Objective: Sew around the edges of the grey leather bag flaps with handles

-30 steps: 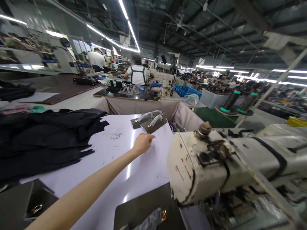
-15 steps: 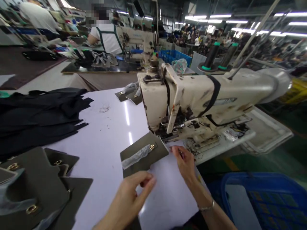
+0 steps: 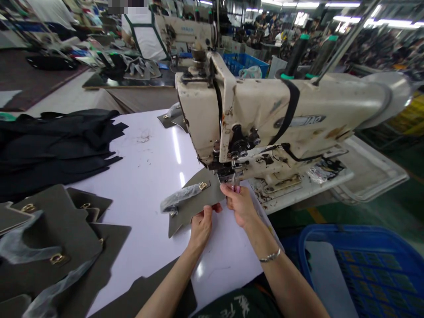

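A grey leather-like panel (image 3: 188,204) lies with its far right corner under the needle area of a sewing machine (image 3: 245,110). On it is a plastic-wrapped strap (image 3: 182,196) with a gold ring fitting. My left hand (image 3: 202,223) is closed on the panel's near edge, thumb on top and fingertips showing past it. Close to the presser foot (image 3: 234,170), my right hand (image 3: 241,204) is pinched at the panel's right edge; what lies between its fingers is hidden. A bracelet circles the right wrist.
Several similar grey panels (image 3: 49,225) with wrapped straps lie at left, another (image 3: 165,282) near my left forearm. Black fabric pieces (image 3: 56,150) are piled behind them. A blue basket (image 3: 361,229) stands low at right. A person (image 3: 145,37) sits at another machine beyond.
My left hand has moved forward from above the table and taken hold of the panel's edge. The panel has shifted in at the needle, and my right hand has moved closer to the presser foot.
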Tool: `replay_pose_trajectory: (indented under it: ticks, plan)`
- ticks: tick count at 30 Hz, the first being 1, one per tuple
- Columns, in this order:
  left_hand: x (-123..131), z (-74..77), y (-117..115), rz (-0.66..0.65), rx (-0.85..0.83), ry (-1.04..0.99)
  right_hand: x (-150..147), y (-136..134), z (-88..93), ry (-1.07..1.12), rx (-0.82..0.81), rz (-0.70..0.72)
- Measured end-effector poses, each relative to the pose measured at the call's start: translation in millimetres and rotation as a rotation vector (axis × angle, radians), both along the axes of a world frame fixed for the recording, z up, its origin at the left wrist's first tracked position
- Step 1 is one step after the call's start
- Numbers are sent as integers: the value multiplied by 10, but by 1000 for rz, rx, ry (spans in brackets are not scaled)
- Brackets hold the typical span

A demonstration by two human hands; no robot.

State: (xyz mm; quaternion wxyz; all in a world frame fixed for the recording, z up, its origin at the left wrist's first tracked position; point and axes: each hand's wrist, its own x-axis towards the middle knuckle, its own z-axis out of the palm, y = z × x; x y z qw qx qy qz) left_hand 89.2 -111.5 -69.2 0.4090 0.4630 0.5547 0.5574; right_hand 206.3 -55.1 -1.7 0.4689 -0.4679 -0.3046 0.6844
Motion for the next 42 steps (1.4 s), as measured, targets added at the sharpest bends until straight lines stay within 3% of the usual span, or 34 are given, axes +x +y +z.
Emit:
replay_pose_trajectory:
  ticks: [2,11,19,24,29,33,36,42]
  plan:
    - [-43,-45,23,14,6,81,37,13,3,32,-13,23]
    - [27,-64,46,130,-19,77,120,78,98,-40,58,106]
    - [123,235,-3,190,-30,21,210,120,143,-134,127,145]
    - [64,195,1,130,-24,-66,219,125,73,-306,242,126]
    - [21,134,37,60,-69,-188,178,159,64,-152,142,98]
    - [63,213,57,0,-149,-365,174,175,139,-106,42,79]
    - [99,297,62,31,-231,-505,182,164,194,-87,-8,76]
    - [89,351,69,30,-248,-501,217,68,203,-96,-35,58]
